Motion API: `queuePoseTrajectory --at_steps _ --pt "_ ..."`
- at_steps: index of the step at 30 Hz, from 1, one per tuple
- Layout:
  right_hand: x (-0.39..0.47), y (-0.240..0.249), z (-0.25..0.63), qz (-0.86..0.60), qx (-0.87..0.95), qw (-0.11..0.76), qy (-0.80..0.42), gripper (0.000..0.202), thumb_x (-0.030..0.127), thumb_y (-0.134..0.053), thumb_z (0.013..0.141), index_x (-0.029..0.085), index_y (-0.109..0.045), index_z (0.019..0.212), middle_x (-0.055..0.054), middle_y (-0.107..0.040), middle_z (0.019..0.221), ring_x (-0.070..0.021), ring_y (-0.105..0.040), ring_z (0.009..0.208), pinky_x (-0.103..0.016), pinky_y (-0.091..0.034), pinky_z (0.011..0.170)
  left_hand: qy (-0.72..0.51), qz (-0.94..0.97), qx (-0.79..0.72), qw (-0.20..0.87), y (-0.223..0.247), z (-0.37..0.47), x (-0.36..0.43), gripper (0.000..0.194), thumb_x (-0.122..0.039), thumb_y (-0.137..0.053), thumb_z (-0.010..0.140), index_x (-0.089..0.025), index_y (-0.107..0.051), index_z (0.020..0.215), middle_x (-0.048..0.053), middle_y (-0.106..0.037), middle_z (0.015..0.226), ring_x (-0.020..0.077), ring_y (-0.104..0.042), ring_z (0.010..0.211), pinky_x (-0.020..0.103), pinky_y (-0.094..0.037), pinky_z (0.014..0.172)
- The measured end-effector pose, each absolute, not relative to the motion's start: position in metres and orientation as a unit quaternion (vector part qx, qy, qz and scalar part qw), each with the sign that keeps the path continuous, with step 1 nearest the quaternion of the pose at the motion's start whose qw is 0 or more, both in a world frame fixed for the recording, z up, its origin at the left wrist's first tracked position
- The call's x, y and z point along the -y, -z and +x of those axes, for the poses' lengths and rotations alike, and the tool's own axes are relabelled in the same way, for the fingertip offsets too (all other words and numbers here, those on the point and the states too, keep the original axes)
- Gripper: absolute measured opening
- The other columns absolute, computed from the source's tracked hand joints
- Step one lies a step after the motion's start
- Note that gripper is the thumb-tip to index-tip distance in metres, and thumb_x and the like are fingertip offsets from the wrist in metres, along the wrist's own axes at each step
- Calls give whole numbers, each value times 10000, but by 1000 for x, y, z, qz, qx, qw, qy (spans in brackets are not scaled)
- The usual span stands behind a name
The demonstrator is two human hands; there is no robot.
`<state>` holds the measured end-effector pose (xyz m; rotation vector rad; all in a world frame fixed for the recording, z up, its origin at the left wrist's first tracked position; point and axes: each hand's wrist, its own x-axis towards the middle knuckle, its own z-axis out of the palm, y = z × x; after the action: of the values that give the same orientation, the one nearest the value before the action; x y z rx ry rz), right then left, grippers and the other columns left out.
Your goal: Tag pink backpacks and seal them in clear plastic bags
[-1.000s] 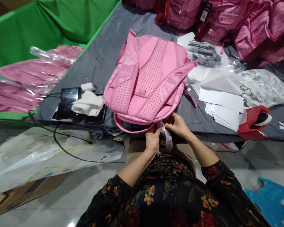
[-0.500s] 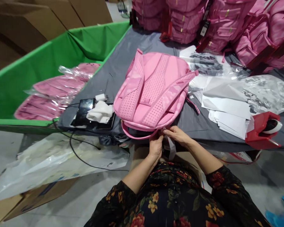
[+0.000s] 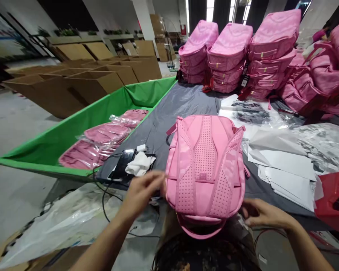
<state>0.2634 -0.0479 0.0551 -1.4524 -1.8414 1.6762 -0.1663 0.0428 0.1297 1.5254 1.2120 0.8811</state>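
Note:
A pink camo backpack (image 3: 205,162) lies on the grey-covered table with its padded back and shoulder straps facing up, its top handle loop hanging over the near edge. My left hand (image 3: 144,192) is beside its left side, fingers stretched toward the fabric and slightly blurred; whether they touch it is unclear. At the lower right corner of the backpack is my right hand (image 3: 267,214), with thumb and fingers apart and fingertips at the bag's edge. Some clear plastic shows below the backpack near that hand.
Left of the table, a green bin (image 3: 81,130) holds plastic-wrapped pink bags (image 3: 107,132). A white cloth (image 3: 139,164) and black phone (image 3: 124,162) lie left. White papers (image 3: 290,180) and a red tape dispenser (image 3: 332,203) are right. Stacked pink backpacks (image 3: 228,56) stand behind.
Both hands have parted from the backpack's handle end to its left and right sides. The backpack now sits straighter and nearer to me. The view has tilted up.

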Motion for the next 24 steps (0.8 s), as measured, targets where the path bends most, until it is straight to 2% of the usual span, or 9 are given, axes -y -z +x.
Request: queuePoseTrajectory --at_steps 3,6,9,11,14,17,19,21,24 --pt "22 -85 272 -622 661 235 -349 485 618 -617 903 172 -686 1080 -51 -657 814 -192 -583 717 -303 -462 683 -454 616 -566 306 -139 -113 -156 376 -500 -686 872 -165 -715 1041 82 -727 926 218 -685 839 350 -551 843" --pt "-1 -104 248 -620 679 338 -201 351 486 -516 992 187 -683 1065 -86 -715 910 -200 -657 783 -309 -510 737 -408 586 -668 209 -140 -62 -252 673 -405 -861 692 -135 -614 1257 203 -624 1338 338 -632 1221 428 -492 1051" --pt "-21 -109 209 -529 782 284 -168 220 331 -542 993 198 -701 1064 -75 -737 913 -169 -662 750 -267 -486 681 -348 569 -714 211 -137 -43 -301 703 -282 -881 619 -127 -599 1244 275 -502 1472 419 -530 1366 478 -435 1122" --pt "-40 -110 192 -482 831 227 -158 147 240 -598 950 195 -723 1012 -69 -746 906 -155 -659 738 -244 -452 650 -353 559 -709 246 -137 -56 -315 612 -186 -843 579 -150 -620 1147 256 -556 1413 426 -531 1360 467 -456 1082" --pt "-87 -115 179 -459 852 188 -168 110 149 -622 905 179 -727 916 -43 -731 829 -133 -631 695 -223 -415 634 -348 524 -706 327 -144 -105 -319 387 -134 -799 529 -179 -618 868 175 -702 1005 417 -639 1178 395 -525 862" --pt "-155 -123 160 -444 863 166 -173 128 103 -608 894 160 -722 906 -36 -709 815 -131 -610 698 -227 -420 662 -319 464 -708 426 -146 -158 -304 205 -149 -724 584 -200 -550 680 36 -540 561 276 -654 672 293 -453 561" --pt "-201 -127 132 -446 871 159 -136 205 103 -616 899 139 -720 1071 -88 -725 988 -167 -646 836 -250 -454 740 -317 417 -688 502 -140 -177 -286 157 -146 -666 617 -203 -527 660 -25 -425 464 166 -487 451 240 -364 450" --pt "-237 -130 95 -452 876 142 -89 378 108 -623 907 114 -650 1283 -156 -686 1213 -214 -650 1039 -283 -473 858 -326 375 -656 568 -127 -180 -270 153 -136 -646 623 -201 -516 671 -47 -402 448 112 -374 378 208 -319 399" --pt "-271 -136 45 -451 888 80 -40 369 187 -613 954 106 -622 1314 -197 -632 1322 -271 -606 1192 -330 -457 963 -335 327 -593 655 -110 -165 -264 150 -136 -653 620 -196 -536 692 -31 -469 472 111 -396 361 205 -339 373"
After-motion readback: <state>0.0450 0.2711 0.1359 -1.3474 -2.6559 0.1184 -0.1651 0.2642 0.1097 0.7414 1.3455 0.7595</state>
